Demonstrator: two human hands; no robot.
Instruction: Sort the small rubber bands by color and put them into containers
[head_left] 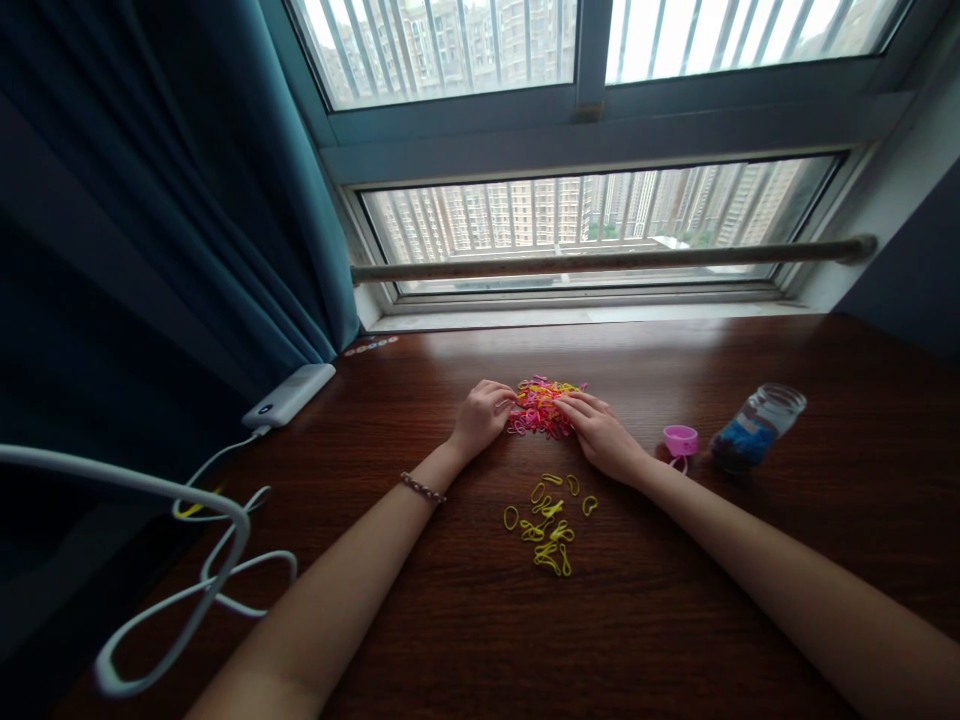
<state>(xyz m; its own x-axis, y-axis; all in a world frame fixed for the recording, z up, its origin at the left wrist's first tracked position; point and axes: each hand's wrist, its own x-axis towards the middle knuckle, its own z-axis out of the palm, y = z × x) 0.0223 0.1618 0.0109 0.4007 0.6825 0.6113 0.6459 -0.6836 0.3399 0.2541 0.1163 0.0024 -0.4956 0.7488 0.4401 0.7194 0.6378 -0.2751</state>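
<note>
A heap of small rubber bands, mostly pink and red with some yellow, lies on the dark wooden table. My left hand is at the heap's left edge, its fingers bent and tips close together; what they pinch, if anything, is too small to make out. From the right, my right hand lies against the heap with fingers stretched over its edge. Nearer to me, several loose yellow rubber bands are spread between my forearms, apart from the heap.
Right of my right hand stands a small pink cup-like piece beside a tilted clear jar with blue on it. At the left are a white power bank, looping white cable and a blue curtain. A barred window is behind.
</note>
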